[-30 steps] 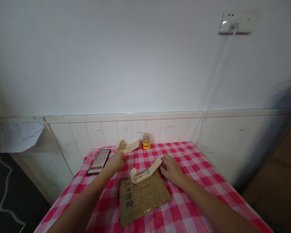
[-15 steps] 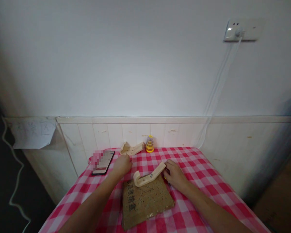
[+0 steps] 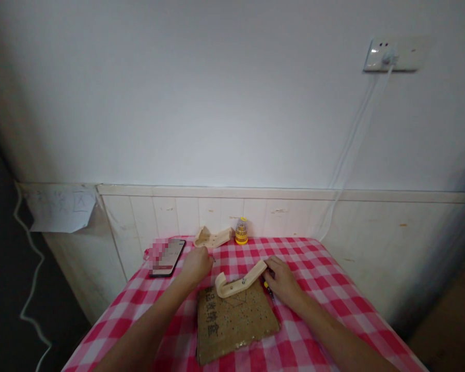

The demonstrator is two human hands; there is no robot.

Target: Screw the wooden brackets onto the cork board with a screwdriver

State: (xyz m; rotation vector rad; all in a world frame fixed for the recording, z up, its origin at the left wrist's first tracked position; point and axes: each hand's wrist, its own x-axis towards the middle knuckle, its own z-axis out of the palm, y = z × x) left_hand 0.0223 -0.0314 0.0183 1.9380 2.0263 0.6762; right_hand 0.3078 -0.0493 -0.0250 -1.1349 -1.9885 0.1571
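A pale wooden hook-shaped piece (image 3: 251, 276) rests tilted over the far edge of a flat cardboard piece (image 3: 242, 323), its curved end at the left. My right hand (image 3: 282, 279) is closed at the piece's raised right end, with some fingertips hidden behind the wood. Beneath that hand shows part of a slim black-and-yellow tool (image 3: 267, 287). To the left, my left hand (image 3: 197, 264) makes a closed fist, apart from the wood. A tiny dark tip pokes out by its fingers, too small to name.
A second wooden piece (image 3: 214, 239) and a small yellow-based container (image 3: 241, 233) stand at the back by the wall. A phone (image 3: 175, 259) lies left on the checked tablecloth (image 3: 310, 258). From a wall socket (image 3: 389, 58), a white cable hangs down at the right.
The camera view has shifted slightly. Both hands keep nearly the same places, and the wooden piece stays on the cardboard. More of the black-and-yellow tool shows under my right hand.
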